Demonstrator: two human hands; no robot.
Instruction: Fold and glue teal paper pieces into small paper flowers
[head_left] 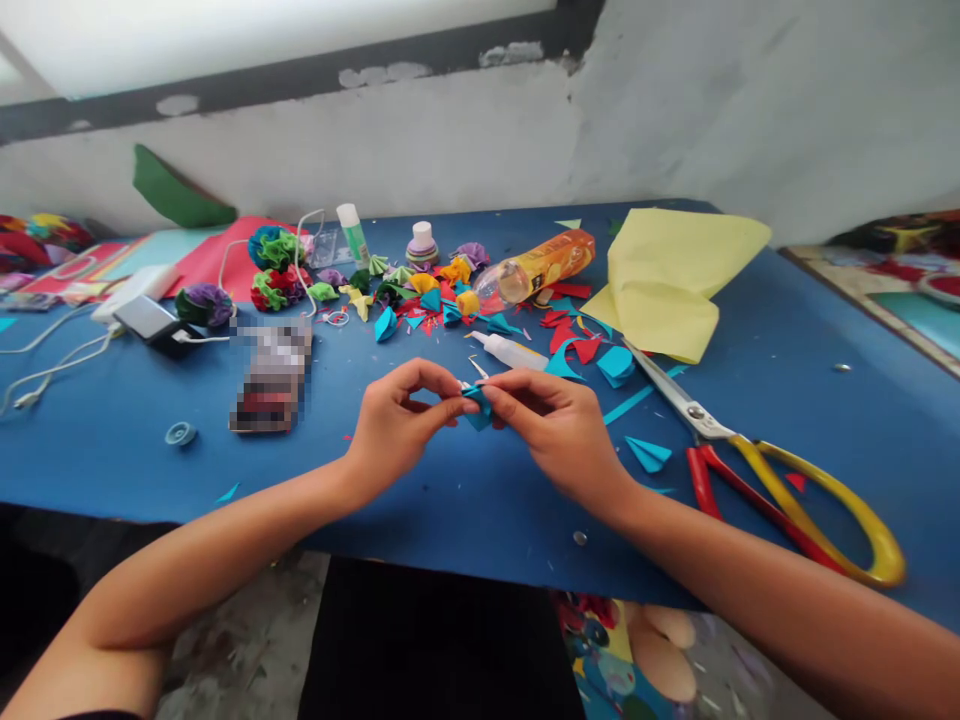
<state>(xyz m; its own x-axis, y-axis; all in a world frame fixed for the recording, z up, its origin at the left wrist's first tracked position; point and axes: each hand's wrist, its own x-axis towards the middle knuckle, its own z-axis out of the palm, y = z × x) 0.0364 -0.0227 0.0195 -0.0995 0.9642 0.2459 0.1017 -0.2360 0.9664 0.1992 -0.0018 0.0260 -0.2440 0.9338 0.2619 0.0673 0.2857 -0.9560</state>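
Note:
Both hands meet over the blue table, pinching one small folded teal paper piece between them. My left hand grips its left side with thumb and fingertips closed. My right hand pinches its right side, fingers curled. Just behind the hands lies a small white glue bottle. More folded teal pieces and red scraps lie scattered beyond.
Large scissors with red and yellow handles lie at the right. A yellow paper sheet, an orange bottle, a glue stick, paper flowers, a phone with cables and a blurred object sit further back.

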